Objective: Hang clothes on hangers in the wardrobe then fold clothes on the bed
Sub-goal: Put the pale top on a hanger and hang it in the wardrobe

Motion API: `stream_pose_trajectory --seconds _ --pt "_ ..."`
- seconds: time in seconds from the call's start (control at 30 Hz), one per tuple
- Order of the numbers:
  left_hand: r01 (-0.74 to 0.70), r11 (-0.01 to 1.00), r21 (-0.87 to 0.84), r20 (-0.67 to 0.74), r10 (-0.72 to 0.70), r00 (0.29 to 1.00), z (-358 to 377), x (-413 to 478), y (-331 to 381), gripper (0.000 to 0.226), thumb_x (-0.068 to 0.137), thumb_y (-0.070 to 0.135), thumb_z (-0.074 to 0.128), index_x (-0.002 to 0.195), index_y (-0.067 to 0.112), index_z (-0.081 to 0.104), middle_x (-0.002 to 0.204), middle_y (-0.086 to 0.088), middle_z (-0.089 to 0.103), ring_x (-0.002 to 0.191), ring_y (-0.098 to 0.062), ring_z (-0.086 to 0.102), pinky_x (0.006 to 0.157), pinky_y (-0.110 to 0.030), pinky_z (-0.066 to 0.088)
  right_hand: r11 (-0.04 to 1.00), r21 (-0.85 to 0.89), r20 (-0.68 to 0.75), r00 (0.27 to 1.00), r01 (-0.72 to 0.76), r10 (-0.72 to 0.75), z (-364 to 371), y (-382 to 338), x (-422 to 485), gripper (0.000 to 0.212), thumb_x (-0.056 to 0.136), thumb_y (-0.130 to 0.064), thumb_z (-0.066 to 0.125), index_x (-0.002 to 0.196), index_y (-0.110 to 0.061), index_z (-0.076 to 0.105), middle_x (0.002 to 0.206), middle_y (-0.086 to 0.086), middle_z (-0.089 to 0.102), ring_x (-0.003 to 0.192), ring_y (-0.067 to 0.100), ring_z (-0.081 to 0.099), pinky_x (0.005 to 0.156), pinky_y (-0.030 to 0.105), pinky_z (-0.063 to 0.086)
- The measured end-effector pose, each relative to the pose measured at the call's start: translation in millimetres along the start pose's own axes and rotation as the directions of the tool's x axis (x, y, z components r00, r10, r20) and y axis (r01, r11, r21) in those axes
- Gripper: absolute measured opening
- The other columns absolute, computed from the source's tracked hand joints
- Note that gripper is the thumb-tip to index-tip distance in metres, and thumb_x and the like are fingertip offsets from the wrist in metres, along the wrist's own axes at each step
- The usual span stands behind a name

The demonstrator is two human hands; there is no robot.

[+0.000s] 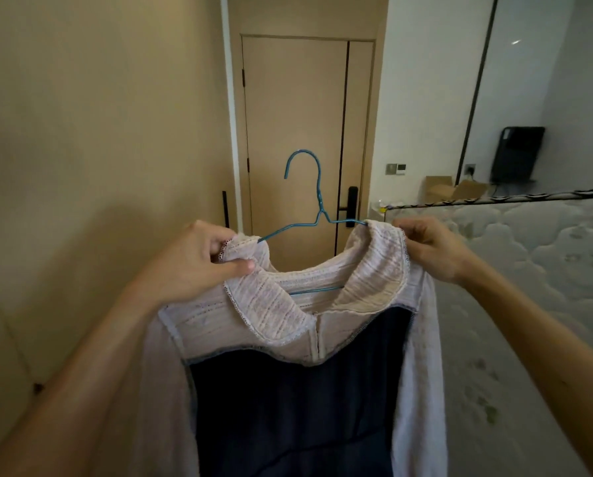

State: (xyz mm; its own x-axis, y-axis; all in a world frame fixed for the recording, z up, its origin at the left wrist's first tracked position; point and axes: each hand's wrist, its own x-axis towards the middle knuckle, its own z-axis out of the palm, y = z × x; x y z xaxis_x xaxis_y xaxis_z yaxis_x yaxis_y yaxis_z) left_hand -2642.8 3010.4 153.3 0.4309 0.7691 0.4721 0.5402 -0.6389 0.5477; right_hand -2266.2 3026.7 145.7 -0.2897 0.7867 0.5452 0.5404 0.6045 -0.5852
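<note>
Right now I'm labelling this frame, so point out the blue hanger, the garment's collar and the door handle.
blue hanger (pixel 319 197): head view, twisted neck below the hook.
collar (pixel 271 304): head view, left flap.
door handle (pixel 352 201): head view, black plate's middle.

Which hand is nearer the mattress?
Right. The right hand pinches the collar right by the mattress; the left hand grips the collar's other end, away from it.

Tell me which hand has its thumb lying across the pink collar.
The left hand: its thumb crosses the collar; the right hand only pinches the collar's edge.
</note>
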Motion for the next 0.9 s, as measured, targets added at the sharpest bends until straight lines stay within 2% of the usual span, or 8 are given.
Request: stream_pose_trajectory --seconds 0.1,0.13,0.23,0.37,0.47,0.6,0.77,0.9 --pt "0.026 1.0 0.006 0.081 -0.026 0.996 8.5 32.0 -18.7 0.029 0.084 0.043 0.073 0.089 0.014 0.073 0.075 -0.019 0.069 0.057 -0.027 0.053 0.062 -0.032 0.036 1.0 0.016 0.03 0.999 -0.027 0.026 21.7 58.7 53.0 0.015 0.094 -0.028 0.063 0.09 -0.018 0.072 0.084 0.005 0.071 0.081 0.03 0.067 0.078 0.054 0.055" --pt "0.044 0.999 0.014 0.075 -0.045 0.996 11.8 42.7 -25.6 0.029 0.084 0.043 0.071 0.088 0.014 0.071 0.071 -0.019 0.066 0.056 -0.025 0.047 0.06 -0.032 0.033 0.999 0.045 0.05 0.999 -0.019 0.017 29.1 76.4 72.4 0.012 0.095 -0.025 0.063 0.089 -0.021 0.073 0.084 0.002 0.071 0.08 0.028 0.067 0.076 0.052 0.055" --pt "0.084 0.994 0.072 -0.019 -0.083 0.996 16.7 69.7 -42.6 0.028 0.087 0.037 0.069 0.083 0.01 0.065 0.064 -0.017 0.053 0.055 -0.017 0.037 0.055 -0.031 0.025 0.989 0.144 0.122 0.992 -0.013 -0.005 50.8 120.2 130.8 0.013 0.096 -0.018 0.062 0.093 -0.012 0.073 0.085 0.006 0.071 0.079 0.024 0.067 0.074 0.046 0.053" --pt "0.172 0.976 0.136 -0.133 -0.154 0.979 18.6 98.8 -64.6 0.025 0.087 0.032 0.066 0.081 0.008 0.062 0.066 -0.018 0.051 0.055 -0.012 0.035 0.053 -0.031 0.024 0.962 0.274 0.258 0.963 0.002 -0.075 80.6 163.7 208.7 0.018 0.094 -0.012 0.063 0.102 0.0 0.072 0.095 0.02 0.072 0.087 0.023 0.068 0.079 0.044 0.055" --pt "0.233 0.963 0.132 -0.177 -0.209 0.962 12.3 113.2 -85.6 0.017 0.089 0.023 0.066 0.084 0.006 0.064 0.07 -0.017 0.055 0.059 -0.012 0.041 0.054 -0.031 0.028 0.921 0.39 0.356 0.926 -0.022 -0.128 107.6 183.5 263.8 0.024 0.09 -0.021 0.063 0.101 -0.004 0.075 0.093 0.014 0.075 0.086 0.022 0.071 0.079 0.031 0.057" --pt "0.287 0.947 0.143 -0.223 -0.252 0.942 -2.1 121.8 -117.8 0.018 0.087 0.028 0.067 0.089 0.01 0.067 0.07 -0.016 0.055 0.061 -0.015 0.042 0.053 -0.04 0.037 0.845 0.529 0.442 0.875 -0.076 -0.198 150.4 204.0 326.4 0.013 0.085 -0.015 0.064 0.084 -0.006 0.074 0.078 0.005 0.071 0.074 0.012 0.066 0.072 0.022 0.052" --pt "0.385 0.911 0.151 -0.297 -0.329 0.896 -21.4 122.9 -154.1 0.022 0.086 0.034 0.069 0.099 0.016 0.071 0.078 -0.011 0.067 0.069 -0.035 0.061 0.061 -0.05 0.052 0.734 0.641 0.635 0.693 -0.225 -0.342 209.8 223.9 396.9 0.014 0.087 -0.021 0.071 0.084 -0.007 0.073 0.078 0.006 0.067 0.071 0.013 0.063 0.066 0.023 0.052" --pt "0.49 0.864 0.114 -0.367 -0.422 0.829 -28.9 121.0 -170.1 0.029 0.083 0.044 0.071 0.099 0.02 0.072 0.077 -0.016 0.067 0.066 -0.018 0.054 0.056 -0.054 0.05 0.69 0.624 0.77 0.436 -0.367 -0.465 254.5 230.9 447.4 0.013 0.084 -0.018 0.074 0.089 -0.006 0.072 0.082 0.007 0.067 0.072 0.013 0.064 0.065 0.023 0.053"
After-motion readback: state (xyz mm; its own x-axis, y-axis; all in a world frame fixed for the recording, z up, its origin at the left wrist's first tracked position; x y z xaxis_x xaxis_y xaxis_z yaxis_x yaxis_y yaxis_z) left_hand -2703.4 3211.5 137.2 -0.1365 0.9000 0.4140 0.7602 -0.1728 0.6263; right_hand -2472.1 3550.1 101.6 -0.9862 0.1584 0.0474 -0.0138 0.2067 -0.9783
